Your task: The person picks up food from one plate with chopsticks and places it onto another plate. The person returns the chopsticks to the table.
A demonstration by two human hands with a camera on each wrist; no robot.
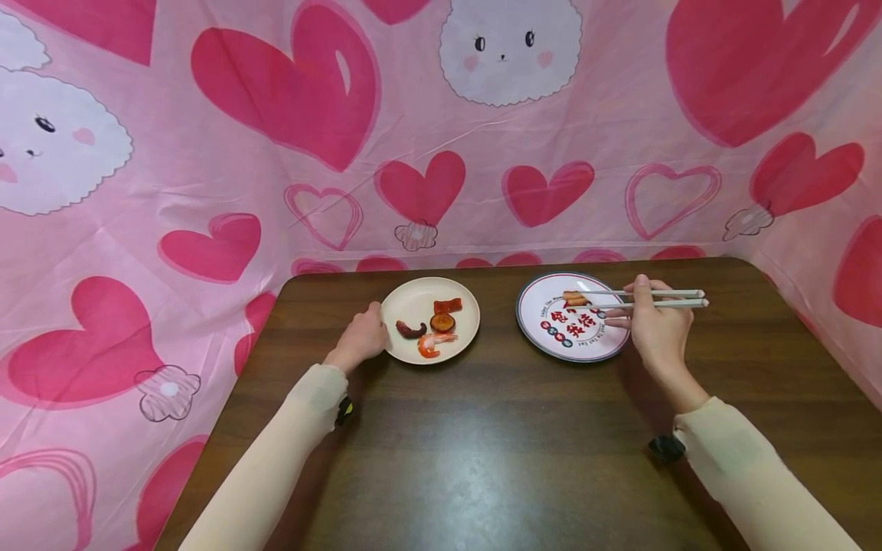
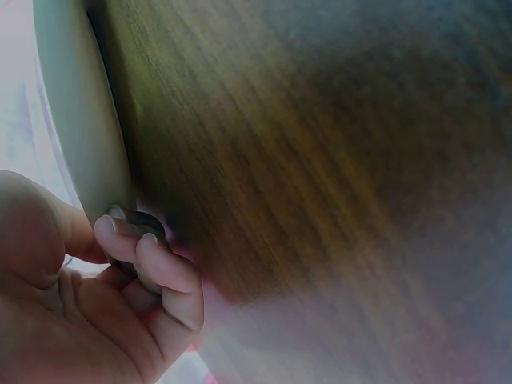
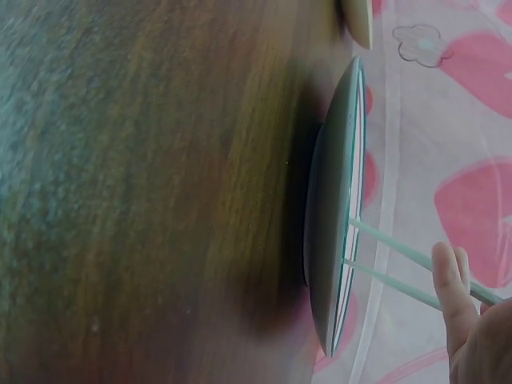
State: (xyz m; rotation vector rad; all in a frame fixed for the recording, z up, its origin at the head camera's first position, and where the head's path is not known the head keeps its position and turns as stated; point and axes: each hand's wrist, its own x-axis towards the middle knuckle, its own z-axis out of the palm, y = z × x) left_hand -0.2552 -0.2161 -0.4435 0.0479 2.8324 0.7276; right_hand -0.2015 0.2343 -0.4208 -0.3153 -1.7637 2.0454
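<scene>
My left hand [image 1: 361, 337] grips the left rim of a cream plate [image 1: 395, 297]. In the left wrist view its fingers [image 2: 172, 264] curl at the plate's edge. On that plate lie a red-brown strip [image 1: 448, 305], a round browned mushroom-like slice [image 1: 442, 323], a dark curled tentacle-like piece [image 1: 411, 330] and an orange shrimp [image 1: 429, 346]. My right hand [image 1: 660, 329] holds pale chopsticks [image 1: 661, 298], which reach leftward over a white plate [image 1: 534, 306] with red lettering and a blue rim. A brown strip of food [image 1: 575, 298] is at their tips, over this plate.
Both plates stand toward the far edge of a dark wooden table [image 1: 441, 459]. A pink cloth [image 1: 482, 138] with hearts and white faces hangs behind the table and along its sides. Dark bands [image 1: 666, 449] sit at both wrists.
</scene>
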